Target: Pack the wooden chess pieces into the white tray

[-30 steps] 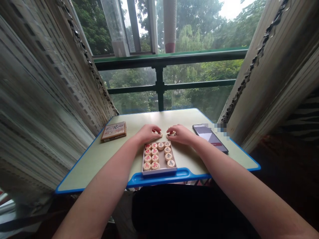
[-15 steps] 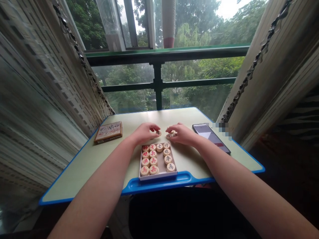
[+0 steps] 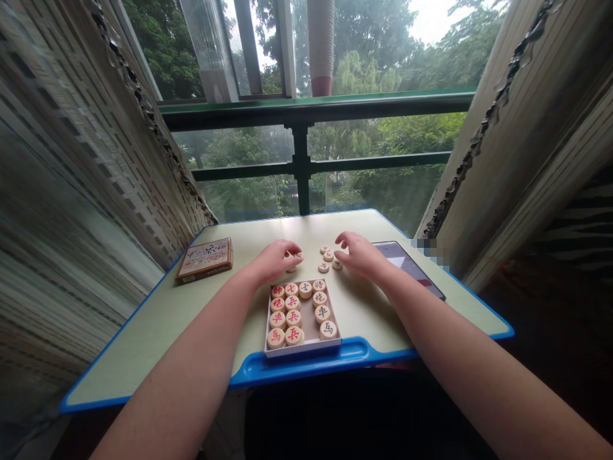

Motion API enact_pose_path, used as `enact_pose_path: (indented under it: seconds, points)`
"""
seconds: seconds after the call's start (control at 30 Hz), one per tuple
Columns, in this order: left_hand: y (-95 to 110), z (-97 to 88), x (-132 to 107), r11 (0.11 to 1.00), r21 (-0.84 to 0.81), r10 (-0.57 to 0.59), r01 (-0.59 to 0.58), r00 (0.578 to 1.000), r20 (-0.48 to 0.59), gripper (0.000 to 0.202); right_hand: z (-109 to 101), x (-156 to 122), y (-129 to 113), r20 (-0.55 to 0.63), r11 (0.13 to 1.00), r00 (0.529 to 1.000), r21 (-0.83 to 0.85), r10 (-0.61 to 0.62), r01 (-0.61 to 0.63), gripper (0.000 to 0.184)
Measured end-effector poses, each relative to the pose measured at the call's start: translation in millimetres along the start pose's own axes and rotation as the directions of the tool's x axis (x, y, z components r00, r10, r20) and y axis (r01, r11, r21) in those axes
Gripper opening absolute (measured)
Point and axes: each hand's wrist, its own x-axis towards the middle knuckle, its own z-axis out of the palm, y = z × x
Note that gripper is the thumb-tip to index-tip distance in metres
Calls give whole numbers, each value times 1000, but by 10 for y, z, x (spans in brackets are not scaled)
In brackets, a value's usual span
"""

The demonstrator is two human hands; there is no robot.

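Note:
A shallow white box (image 3: 309, 348) near the table's front edge holds several round wooden chess pieces (image 3: 292, 310) marked in red and black. Just beyond the box, my left hand (image 3: 275, 259) rests with fingers curled and pinches one wooden piece (image 3: 297, 257) at its fingertips. My right hand (image 3: 360, 253) hovers with fingers spread over the table, holding nothing. A few loose pieces (image 3: 328, 257) lie on the table to its left, between the two hands.
The light table (image 3: 191, 313) has a blue rim and a blue front lip. A box lid with printed artwork (image 3: 205, 259) lies at the left. A phone (image 3: 412, 268) lies at the right, partly under my right wrist. Curtains hang on both sides; a railing and window are behind.
My right hand has lifted and opened, leaving a few loose pieces on the table. My left hand stays pinched on a piece. The view has tilted slightly.

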Motion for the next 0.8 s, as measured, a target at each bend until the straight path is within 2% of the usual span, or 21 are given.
enact_pose_path:
  seconds: [0.13, 0.23, 0.3, 0.37, 0.47, 0.53, 0.63, 0.8]
  points:
    - [7, -26, -5, 1000, -15, -8, 8, 1000, 8, 30, -32, 3, 32, 96, 990, 985, -12, 140, -140, 30]
    - [20, -50, -7, 997, -76, -18, 20, 1000, 15, 36, -73, 3, 31, 42, 990, 990, 1, 138, -138, 25]
    - [32, -59, -9, 993, -119, -6, 8, 1000, 14, 39, -85, -11, 1, -31, 998, 998, 33, 53, -52, 23]
    - [47, -62, -13, 987, -162, 12, -10, 1000, 9, 42, -77, -44, -55, -104, 991, 990, 88, -93, 103, 22]
    - [82, -62, -27, 967, -254, 27, -25, 1000, 6, 49, -30, -112, -162, -182, 911, 923, 181, -339, 371, 19]
    - [116, -65, -42, 944, -329, 32, -21, 999, 29, 49, 12, -153, -223, -226, 851, 868, 202, -442, 485, 18]
    - [167, -78, -68, 906, -422, 42, 8, 993, 109, 45, 60, -186, -270, -257, 810, 825, 189, -504, 554, 22]
    - [212, -123, -100, 866, -499, 75, 39, 975, 208, 46, 60, -198, -295, -260, 780, 803, 211, -536, 589, 20]
